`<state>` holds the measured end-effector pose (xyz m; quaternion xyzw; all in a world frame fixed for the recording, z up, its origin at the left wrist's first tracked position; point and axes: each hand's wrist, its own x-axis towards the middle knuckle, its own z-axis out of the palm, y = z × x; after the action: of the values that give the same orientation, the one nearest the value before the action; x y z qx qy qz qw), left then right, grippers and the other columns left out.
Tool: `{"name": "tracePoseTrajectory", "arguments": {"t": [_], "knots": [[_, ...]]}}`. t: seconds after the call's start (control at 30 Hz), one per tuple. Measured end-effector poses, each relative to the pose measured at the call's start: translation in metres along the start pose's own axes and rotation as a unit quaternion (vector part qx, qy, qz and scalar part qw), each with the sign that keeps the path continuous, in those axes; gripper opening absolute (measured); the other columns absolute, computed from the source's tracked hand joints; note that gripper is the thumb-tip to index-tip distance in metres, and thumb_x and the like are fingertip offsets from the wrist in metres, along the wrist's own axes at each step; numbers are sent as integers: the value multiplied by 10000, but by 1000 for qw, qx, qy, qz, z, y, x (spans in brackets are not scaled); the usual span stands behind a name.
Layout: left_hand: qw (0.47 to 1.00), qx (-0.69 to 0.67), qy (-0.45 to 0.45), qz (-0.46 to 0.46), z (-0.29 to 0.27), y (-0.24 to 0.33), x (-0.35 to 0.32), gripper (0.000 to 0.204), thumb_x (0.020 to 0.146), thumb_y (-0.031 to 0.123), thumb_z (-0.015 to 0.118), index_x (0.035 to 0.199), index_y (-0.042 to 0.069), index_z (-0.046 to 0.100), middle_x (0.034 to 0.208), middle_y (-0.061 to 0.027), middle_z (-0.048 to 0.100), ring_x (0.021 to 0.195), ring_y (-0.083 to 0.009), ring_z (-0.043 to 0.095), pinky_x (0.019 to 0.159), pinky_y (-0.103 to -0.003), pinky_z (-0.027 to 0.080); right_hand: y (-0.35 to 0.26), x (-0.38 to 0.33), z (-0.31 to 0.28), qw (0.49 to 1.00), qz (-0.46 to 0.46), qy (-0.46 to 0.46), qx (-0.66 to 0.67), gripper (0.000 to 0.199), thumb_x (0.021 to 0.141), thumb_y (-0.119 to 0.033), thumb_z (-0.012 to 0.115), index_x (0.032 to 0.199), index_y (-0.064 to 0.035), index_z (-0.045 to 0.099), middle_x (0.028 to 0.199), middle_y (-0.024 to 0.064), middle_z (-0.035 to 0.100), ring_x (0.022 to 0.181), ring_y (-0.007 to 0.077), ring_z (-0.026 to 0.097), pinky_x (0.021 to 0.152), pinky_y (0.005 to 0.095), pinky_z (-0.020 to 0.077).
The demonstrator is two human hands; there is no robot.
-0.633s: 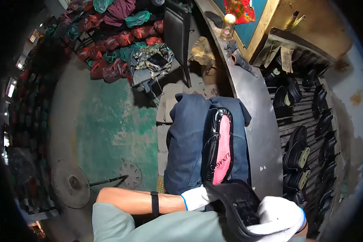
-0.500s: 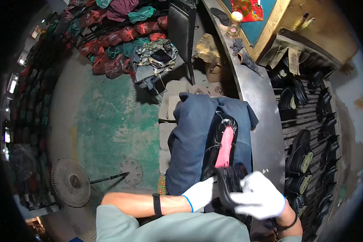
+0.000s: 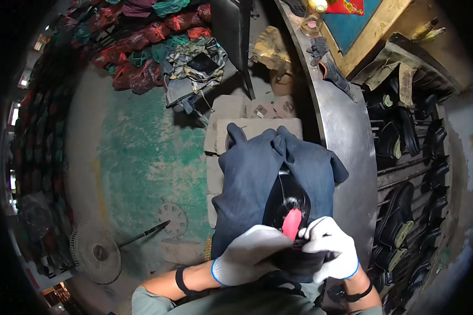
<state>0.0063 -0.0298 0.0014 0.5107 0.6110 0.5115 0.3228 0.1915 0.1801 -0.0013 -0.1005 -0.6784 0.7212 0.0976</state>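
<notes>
A glossy black shoe (image 3: pixel 284 197) lies over dark blue cloth (image 3: pixel 247 163) on my lap, its toe end pointing away from me. A pink strip (image 3: pixel 292 223) shows in it, close to my fingers. My left hand (image 3: pixel 252 252), in a white knitted glove, is closed on the shoe's near left side; its fingertips reach the pink strip. My right hand (image 3: pixel 331 249), gloved likewise, pinches the near right side with bent fingers. Between the hands the near end is dark and partly covered, so its shape is unclear.
A metal-topped bench (image 3: pixel 349 157) runs along my right, with a dark glove (image 3: pixel 336 79) and a glass jar (image 3: pixel 311 23) on it. Beyond stands a rack of black shoes (image 3: pixel 397 215). A fan (image 3: pixel 95 252) stands at left; a chair (image 3: pixel 194 79) holds camouflage cloth.
The shoe now shows its glossy upper toward the far end, with less pink visible. Both hands have come together at its near end. The dark piece by my right hand has lowered.
</notes>
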Motion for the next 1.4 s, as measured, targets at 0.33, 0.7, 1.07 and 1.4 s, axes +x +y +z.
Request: {"name": "tracePoseTrajectory", "arguments": {"t": [0.33,0.7,1.07,1.4], "knots": [[940,66,83,-324,-24,-4,58,703,740,207,1007,1321,19,659,1034,-144,727,935,-232,716,824,-353,595,4,51,3,948,187,125,-224,627,669,-85,941,1276,-44,793,872,78,664,802,248,652,747,345,540],[939,280,141,-145,20,3,30,359,914,305,879,1179,80,789,896,-118,732,749,-265,718,714,-365,590,13,11,28,932,48,173,-315,708,871,-225,912,1466,62,659,967,121,648,780,244,626,721,380,545],[962,-32,245,-118,19,151,-9,1054,703,257,1048,1586,25,520,1504,-213,649,1417,-332,622,1236,-459,454,-75,-40,85,903,-218,205,-309,516,818,-41,850,1323,22,765,1285,248,729,1229,427,695,1084,524,547],[930,287,-162,164,34,107,-25,625,836,272,819,1398,51,656,1438,-248,633,1303,-436,621,1119,-546,475,43,-98,36,749,246,181,588,829,946,-464,634,1548,92,509,1396,303,697,1188,437,743,1097,548,597]]}}
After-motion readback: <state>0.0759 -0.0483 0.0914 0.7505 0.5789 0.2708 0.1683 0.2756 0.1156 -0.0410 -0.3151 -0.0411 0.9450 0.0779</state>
